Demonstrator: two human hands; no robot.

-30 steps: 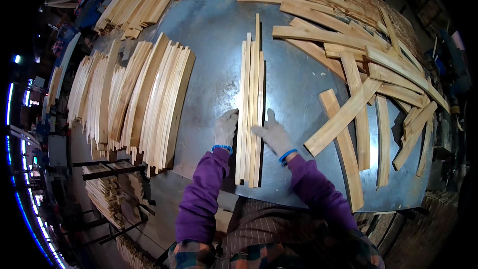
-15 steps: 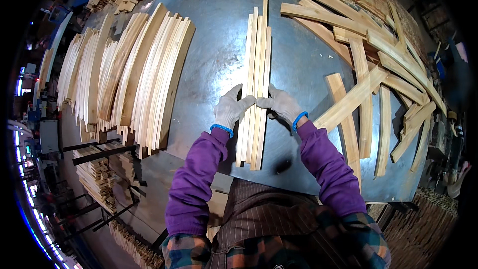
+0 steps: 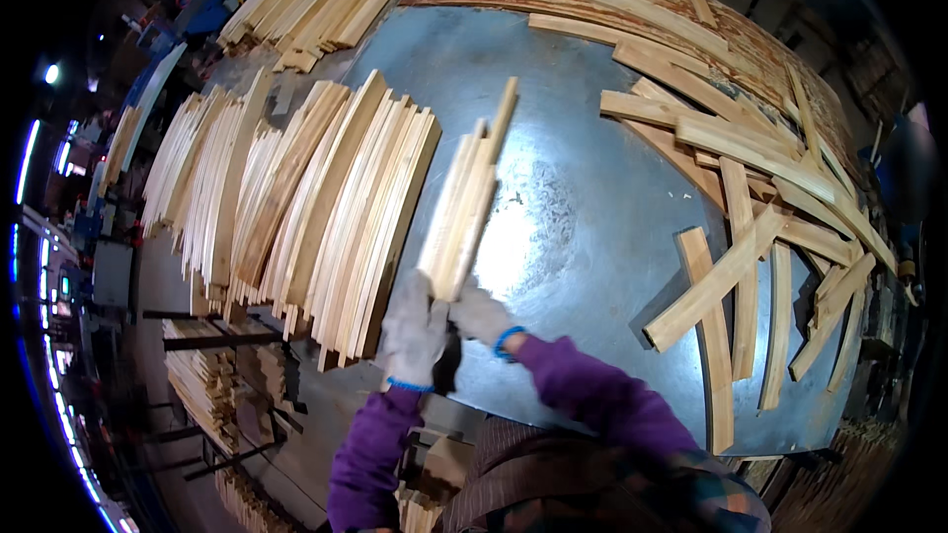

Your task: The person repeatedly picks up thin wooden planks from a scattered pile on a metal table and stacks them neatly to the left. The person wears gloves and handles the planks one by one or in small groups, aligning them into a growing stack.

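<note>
2-handed carry, likely: left hand (image 3: 411, 332) and right hand (image 3: 481, 316) hold slats (image 3: 462, 205); next needs even pressure, stack (image 3: 341, 222) left of grip.

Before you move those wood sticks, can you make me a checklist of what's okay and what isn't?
1. Left hand and right hand gloved: ok.
2. Both hands at the near end of the wooden slat bundle: ok.
3. Firm grip: cannot tell, too blurred.
4. Bundle's far ends even: not ok, one slat sticks out.
5. Bundle apart from the loose boards on the right: ok, metal tabletop lies between.
6. Near ends of the slat row on the left level: not ok, staggered.
</note>
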